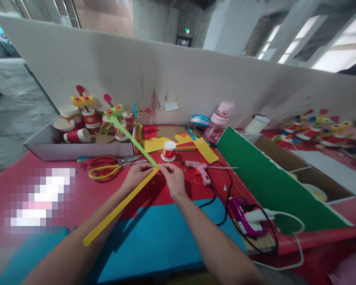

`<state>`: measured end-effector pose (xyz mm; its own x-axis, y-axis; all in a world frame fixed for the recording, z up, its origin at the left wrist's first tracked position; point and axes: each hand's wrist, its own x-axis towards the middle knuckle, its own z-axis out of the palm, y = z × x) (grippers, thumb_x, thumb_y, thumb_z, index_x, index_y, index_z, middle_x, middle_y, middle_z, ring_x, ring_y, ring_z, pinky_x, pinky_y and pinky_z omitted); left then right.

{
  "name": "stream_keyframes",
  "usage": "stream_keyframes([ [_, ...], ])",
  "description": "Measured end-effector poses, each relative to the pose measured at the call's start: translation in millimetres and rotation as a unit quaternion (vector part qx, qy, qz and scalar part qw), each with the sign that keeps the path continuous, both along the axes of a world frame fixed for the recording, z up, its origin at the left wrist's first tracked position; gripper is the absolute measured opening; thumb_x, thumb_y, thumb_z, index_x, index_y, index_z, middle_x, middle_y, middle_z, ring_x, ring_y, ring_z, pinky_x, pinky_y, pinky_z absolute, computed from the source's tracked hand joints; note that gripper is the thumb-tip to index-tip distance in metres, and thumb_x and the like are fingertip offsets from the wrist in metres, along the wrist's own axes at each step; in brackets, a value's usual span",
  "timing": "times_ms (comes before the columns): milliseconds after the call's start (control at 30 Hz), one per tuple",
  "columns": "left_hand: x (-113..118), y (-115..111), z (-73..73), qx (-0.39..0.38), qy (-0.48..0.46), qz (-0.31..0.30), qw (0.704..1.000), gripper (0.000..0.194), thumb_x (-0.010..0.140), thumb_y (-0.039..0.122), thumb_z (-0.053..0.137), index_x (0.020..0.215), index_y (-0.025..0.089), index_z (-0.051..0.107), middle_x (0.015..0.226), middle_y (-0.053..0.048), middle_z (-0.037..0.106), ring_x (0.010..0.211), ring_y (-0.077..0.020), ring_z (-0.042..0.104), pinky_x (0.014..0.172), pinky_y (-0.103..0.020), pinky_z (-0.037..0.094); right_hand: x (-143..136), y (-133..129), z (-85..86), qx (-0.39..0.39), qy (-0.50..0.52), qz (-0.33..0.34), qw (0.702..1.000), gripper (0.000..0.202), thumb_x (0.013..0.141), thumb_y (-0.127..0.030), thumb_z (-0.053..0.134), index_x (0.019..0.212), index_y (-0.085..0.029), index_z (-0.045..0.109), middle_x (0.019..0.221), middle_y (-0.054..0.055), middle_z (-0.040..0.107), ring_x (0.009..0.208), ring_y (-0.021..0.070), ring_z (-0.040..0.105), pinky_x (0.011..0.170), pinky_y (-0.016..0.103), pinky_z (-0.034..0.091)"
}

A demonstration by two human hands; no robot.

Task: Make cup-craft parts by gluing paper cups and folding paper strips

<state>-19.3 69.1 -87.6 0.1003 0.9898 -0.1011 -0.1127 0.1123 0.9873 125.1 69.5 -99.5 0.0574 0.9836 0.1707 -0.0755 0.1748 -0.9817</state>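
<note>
Both hands meet in the middle, pinching the joint of two paper strips. A yellow paper strip (121, 206) slants down to the lower left over my left forearm. From the same joint a green paper strip (135, 141) runs up to the left. My left hand (139, 177) closes on the joint from the left, my right hand (173, 179) from the right. Just beyond the fingers stands a red and white paper cup (168, 151), upside down. A pink glue gun (199, 170) lies right of my right hand, with a glue stick in its back.
Scissors (105, 171) lie at left before a box (80, 151) of paper-cup figures. Yellow paper sheets (206, 149) lie behind the cup. A green-sided box (264, 186) and a purple power socket (246, 215) with cables are at right. Blue sheet (154, 241) covers the front.
</note>
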Motion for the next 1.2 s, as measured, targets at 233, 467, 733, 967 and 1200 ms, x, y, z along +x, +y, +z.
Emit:
stream_keyframes([
  [233,9,-8,1.0,0.053,-0.068,-0.024,0.996,0.031,0.057,0.029,0.082,0.082,0.015,0.07,0.074,-0.006,0.068,0.061,-0.0142,0.06,0.059,-0.027,0.048,-4,1,-2.2,-0.015,0.069,-0.03,0.997,0.029,0.071,-0.043,0.067,0.082,-0.017,0.071,0.08,0.004,0.071,0.079,0.019,0.061,0.073,0.029,0.048],
  [467,15,-11,4.0,0.082,-0.057,0.036,0.994,0.024,0.066,0.032,0.076,0.081,0.017,0.065,0.071,0.0,0.062,0.063,-0.0105,0.055,0.062,-0.024,0.045,-6,-1,0.1,-0.04,0.09,-0.023,0.995,0.028,0.07,-0.042,0.068,0.082,-0.017,0.071,0.077,0.003,0.07,0.075,0.0176,0.061,0.071,0.029,0.048],
  [733,6,-4,0.9,0.097,0.011,0.061,0.993,0.018,0.068,0.03,0.072,0.069,0.015,0.062,0.061,0.001,0.057,0.061,-0.011,0.051,0.061,-0.023,0.04,-2,4,-3.1,-0.059,0.075,0.06,0.994,0.026,0.069,-0.039,0.07,0.084,-0.019,0.069,0.077,0.001,0.068,0.071,0.0146,0.059,0.071,0.027,0.046],
  [967,7,-7,2.5,0.092,-0.002,0.047,0.995,0.018,0.07,0.03,0.071,0.068,0.016,0.06,0.061,0.002,0.058,0.059,-0.0105,0.05,0.059,-0.022,0.038,2,5,-4.4,-0.023,0.032,0.055,0.998,0.025,0.072,-0.044,0.066,0.078,-0.019,0.069,0.073,0.0,0.066,0.071,0.0154,0.057,0.069,0.027,0.045],
  [1200,9,-7,4.0,0.081,0.004,0.049,0.996,0.019,0.067,0.033,0.073,0.07,0.016,0.064,0.062,0.001,0.059,0.059,-0.0112,0.051,0.058,-0.023,0.039,1,6,-5.4,-0.023,0.029,0.06,0.998,0.025,0.073,-0.044,0.066,0.078,-0.02,0.069,0.076,0.001,0.068,0.071,0.0158,0.059,0.07,0.027,0.046],
])
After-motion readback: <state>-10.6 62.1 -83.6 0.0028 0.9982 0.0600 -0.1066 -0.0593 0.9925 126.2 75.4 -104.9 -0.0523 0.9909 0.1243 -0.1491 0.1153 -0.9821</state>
